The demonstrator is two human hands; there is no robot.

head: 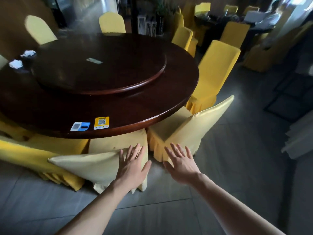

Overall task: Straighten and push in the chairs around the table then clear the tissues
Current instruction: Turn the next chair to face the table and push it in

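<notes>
A round dark wooden table (152,106) with a raised turntable (101,77) fills the left and middle. Yellow-covered chairs ring it. The nearest pale yellow chair (94,165) stands with its seat partly under the table edge; my left hand (132,168) lies flat and open on the right end of its backrest. My right hand (181,165) is open with fingers spread, at the near corner of a second pale chair (194,129) that is angled to the table. Two crumpled white tissues (16,63) (28,53) lie on the table's far left.
Two QR-code cards (101,122) (80,126) lie near the table's front edge. A brighter yellow chair (215,72) stands at the right side, another (33,150) at the left. More tables, chairs and seated people are at the back right. Grey tiled floor lies around me.
</notes>
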